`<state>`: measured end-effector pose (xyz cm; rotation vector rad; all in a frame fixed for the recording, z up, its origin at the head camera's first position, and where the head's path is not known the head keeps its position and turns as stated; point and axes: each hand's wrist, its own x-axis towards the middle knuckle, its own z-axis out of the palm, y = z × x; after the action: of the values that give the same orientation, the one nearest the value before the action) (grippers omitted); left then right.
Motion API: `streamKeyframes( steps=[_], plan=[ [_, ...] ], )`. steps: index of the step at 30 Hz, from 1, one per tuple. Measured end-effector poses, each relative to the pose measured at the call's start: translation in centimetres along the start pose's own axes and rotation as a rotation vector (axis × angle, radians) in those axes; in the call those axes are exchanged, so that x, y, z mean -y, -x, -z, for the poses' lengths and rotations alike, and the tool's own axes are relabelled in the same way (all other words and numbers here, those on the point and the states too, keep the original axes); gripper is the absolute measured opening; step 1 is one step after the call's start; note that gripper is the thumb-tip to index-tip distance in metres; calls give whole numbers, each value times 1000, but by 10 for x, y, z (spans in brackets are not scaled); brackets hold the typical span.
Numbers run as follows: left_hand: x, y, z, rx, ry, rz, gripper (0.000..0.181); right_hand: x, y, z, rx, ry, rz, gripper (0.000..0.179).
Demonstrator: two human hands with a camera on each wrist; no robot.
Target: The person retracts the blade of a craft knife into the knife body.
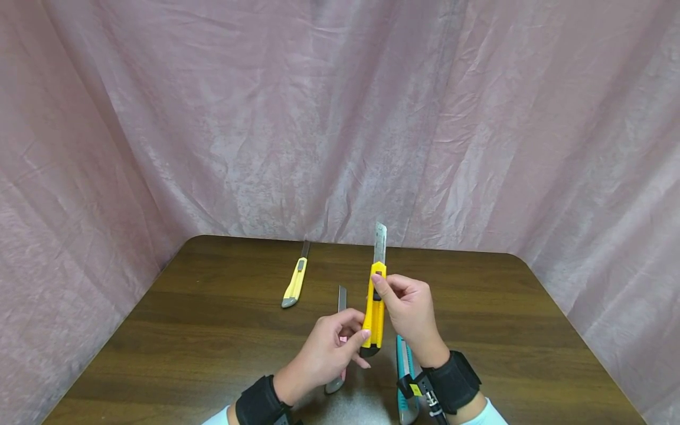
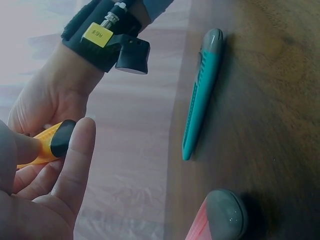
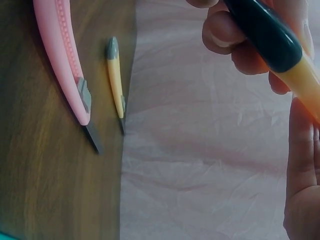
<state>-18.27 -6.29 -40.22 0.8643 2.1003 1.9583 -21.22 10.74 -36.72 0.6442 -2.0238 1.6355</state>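
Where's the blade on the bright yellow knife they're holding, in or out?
Out: the silvery blade sticks up past the top of the bright yellow knife's handle.

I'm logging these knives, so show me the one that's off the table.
The bright yellow knife, held up between the left hand and right hand; the pale yellow knife, pink knife and teal knife lie on the table.

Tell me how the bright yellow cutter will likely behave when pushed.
The bright yellow cutter should feel stiff, given its straight handle. It is probably light: the left hand and right hand merely pinch it. Its thin, extended blade might snap if pushed sideways.
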Motion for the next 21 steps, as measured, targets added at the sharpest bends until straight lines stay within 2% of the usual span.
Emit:
streamKeyframes(
  steps=[7,14,21],
  plan=[
    [-4,1,0,-16,-20,19,17,0,0,-1,5,-10,-19,11],
    [-5,0,0,-40,-1,-9,16,0,0,-2,-12,50,-82,21],
    [-4,-1,0,-34,11,-24,16,1,2,-3,-19,43,-34,19]
  ],
)
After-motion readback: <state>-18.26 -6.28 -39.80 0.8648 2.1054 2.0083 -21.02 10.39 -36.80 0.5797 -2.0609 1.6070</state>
